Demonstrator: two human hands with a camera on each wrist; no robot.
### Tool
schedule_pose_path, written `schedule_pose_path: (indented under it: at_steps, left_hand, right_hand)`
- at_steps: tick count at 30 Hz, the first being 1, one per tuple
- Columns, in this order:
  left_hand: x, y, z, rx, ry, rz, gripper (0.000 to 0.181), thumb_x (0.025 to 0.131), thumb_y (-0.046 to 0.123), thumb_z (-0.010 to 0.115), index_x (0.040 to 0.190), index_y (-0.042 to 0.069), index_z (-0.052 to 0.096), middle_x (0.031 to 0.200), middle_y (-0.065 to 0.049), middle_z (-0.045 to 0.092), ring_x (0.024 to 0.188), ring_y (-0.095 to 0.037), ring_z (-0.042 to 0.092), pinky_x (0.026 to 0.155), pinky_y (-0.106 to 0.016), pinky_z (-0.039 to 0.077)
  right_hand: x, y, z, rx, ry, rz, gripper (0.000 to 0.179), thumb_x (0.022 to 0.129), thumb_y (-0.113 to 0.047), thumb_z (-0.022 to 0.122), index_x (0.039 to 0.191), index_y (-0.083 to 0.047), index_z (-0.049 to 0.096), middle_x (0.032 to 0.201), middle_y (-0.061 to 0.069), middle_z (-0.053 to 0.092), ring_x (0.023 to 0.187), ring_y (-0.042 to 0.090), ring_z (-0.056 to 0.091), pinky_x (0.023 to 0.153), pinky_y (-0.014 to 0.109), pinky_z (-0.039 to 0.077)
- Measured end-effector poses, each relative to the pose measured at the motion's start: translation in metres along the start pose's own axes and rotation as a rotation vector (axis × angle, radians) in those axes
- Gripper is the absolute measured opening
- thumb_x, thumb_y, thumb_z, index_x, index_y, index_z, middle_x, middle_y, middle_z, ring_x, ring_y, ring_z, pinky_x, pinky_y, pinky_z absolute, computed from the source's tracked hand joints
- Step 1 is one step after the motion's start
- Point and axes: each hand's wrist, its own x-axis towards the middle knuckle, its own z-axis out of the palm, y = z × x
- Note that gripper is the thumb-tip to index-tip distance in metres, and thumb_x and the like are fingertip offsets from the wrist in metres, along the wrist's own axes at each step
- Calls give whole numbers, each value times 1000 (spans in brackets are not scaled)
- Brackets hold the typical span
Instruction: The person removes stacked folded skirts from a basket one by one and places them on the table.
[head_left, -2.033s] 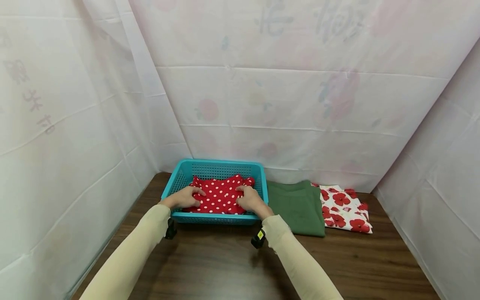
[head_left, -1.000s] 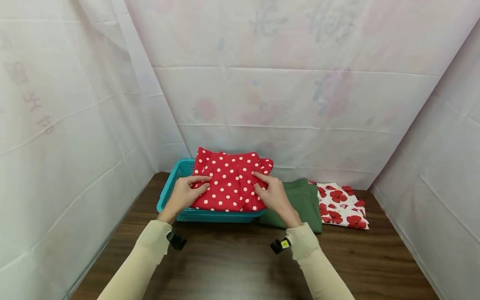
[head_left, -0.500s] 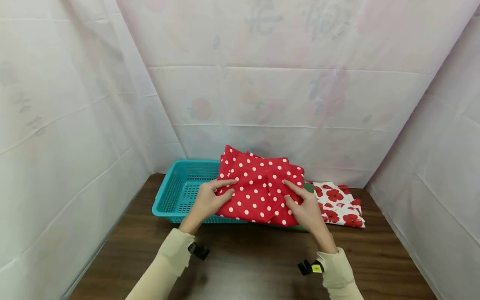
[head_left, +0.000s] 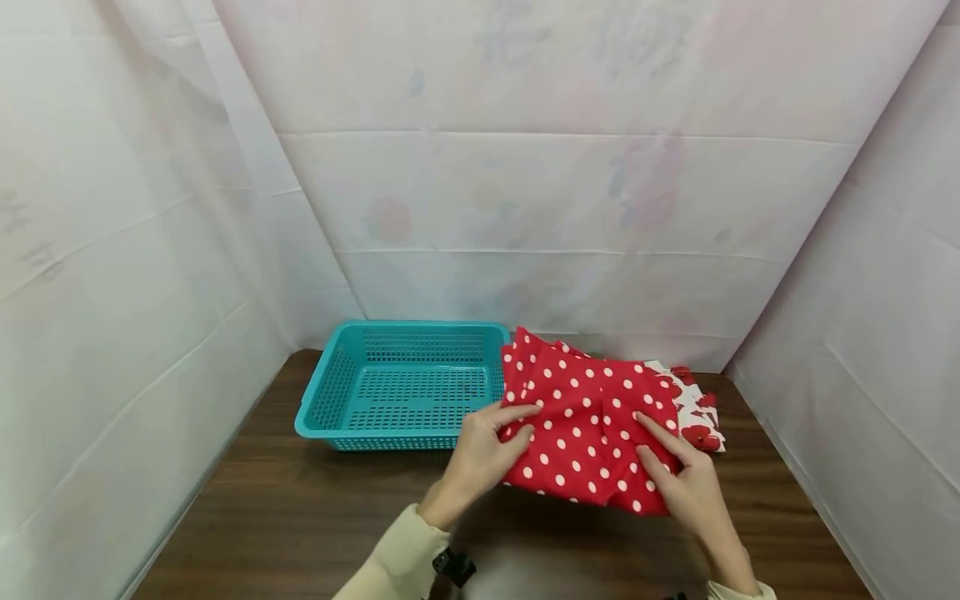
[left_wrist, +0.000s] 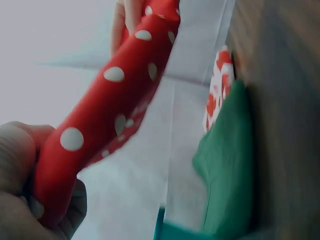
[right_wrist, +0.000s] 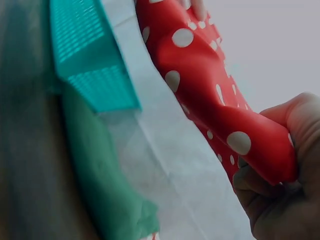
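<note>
A folded red cloth with white polka dots [head_left: 581, 425] hangs in the air between both hands, right of the basket. My left hand [head_left: 483, 454] pinches its left edge, thumb on top and fingers beneath, as the left wrist view shows. On the opposite edge my right hand [head_left: 690, 487] grips it the same way, its curled fingers [right_wrist: 255, 192] under the fabric in the right wrist view. Below the raised cloth lies a folded green cloth [left_wrist: 227, 165], hidden in the head view. A white cloth with red flowers [head_left: 697, 417] shows partly behind the right side.
A turquoise plastic basket [head_left: 330, 434] with perforated walls stands at the back left of the dark wooden table [head_left: 300, 517]. White printed sheets [head_left: 525, 208] enclose the table at the back and on both sides.
Both hands have lifted the polka-dot cloth out of the basket and carried it right and toward me, over the green cloth. The basket's inside is now exposed.
</note>
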Motion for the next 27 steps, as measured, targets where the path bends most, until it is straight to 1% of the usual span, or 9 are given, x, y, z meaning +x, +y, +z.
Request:
schedule_pose_path:
  at_steps: [4, 7, 9, 12, 15, 20, 23, 25, 27]
  left_hand:
    - [-16, 6, 23, 28, -6, 71, 29, 91, 7, 77, 120, 9, 77, 121, -12, 73, 107, -23, 70, 81, -24, 61]
    - [-28, 5, 36, 30, -30, 58, 30, 91, 7, 76, 121, 9, 77, 122, -11, 72, 107, -20, 69, 82, -22, 59]
    - [-35, 4, 42, 8, -55, 14, 31, 92, 8, 76, 123, 10, 76, 125, -10, 69, 109, -18, 67, 81, -20, 59]
    - [-42, -1, 49, -33, -104, -54, 34, 92, 10, 76, 126, 12, 74, 128, -9, 66, 112, -16, 64, 81, -18, 57]
    - [-50, -5, 56, -75, -167, -116, 35, 93, 11, 75, 127, 15, 72, 131, -8, 62, 116, -15, 61, 82, -18, 57]
    - [-62, -17, 64, -96, -249, -220, 36, 91, 11, 76, 126, 19, 70, 135, -7, 57, 122, -18, 56, 82, -21, 58]
    - [-68, -23, 67, -102, -279, -286, 40, 89, 11, 78, 127, 18, 69, 137, -6, 55, 123, -20, 55, 81, -25, 60]
    - [-70, -26, 68, -95, -291, -311, 42, 88, 9, 78, 129, 15, 68, 137, -7, 54, 123, -21, 55, 81, -27, 61]
    - [-73, -29, 69, -73, -300, -318, 44, 88, 8, 78, 131, 12, 67, 137, -8, 55, 122, -22, 56, 81, -29, 62]
  right_hand:
    - [-19, 8, -12, -62, -1, 48, 46, 94, -8, 74, 139, -14, 67, 130, 18, 69, 107, -23, 48, 86, -1, 43]
    - [-29, 14, -18, -97, -32, 112, 45, 94, -10, 74, 138, -12, 67, 129, 20, 69, 104, -21, 49, 82, 1, 46]
    - [-34, 16, -20, -108, -63, 169, 45, 95, -13, 74, 139, -12, 66, 130, 22, 68, 104, -12, 56, 78, 5, 50]
    - [-41, 19, -22, -112, -121, 275, 47, 97, -19, 74, 142, -12, 63, 132, 25, 66, 104, 8, 64, 74, 14, 56]
    - [-49, 25, -22, -103, -168, 367, 49, 98, -23, 72, 145, -14, 62, 136, 26, 63, 107, 22, 64, 73, 18, 58]
    - [-57, 38, -18, -82, -232, 428, 47, 98, -23, 72, 144, -15, 63, 138, 25, 62, 114, 27, 63, 77, 20, 58]
    - [-59, 45, -14, -59, -283, 468, 48, 98, -21, 71, 144, -14, 62, 139, 27, 61, 116, 31, 64, 80, 26, 61]
    - [-60, 49, -11, -40, -311, 493, 48, 98, -19, 71, 145, -13, 61, 140, 28, 60, 117, 33, 64, 83, 33, 63]
    - [-60, 51, -8, -28, -338, 503, 48, 98, -17, 70, 145, -12, 61, 140, 28, 59, 118, 34, 63, 85, 35, 63]
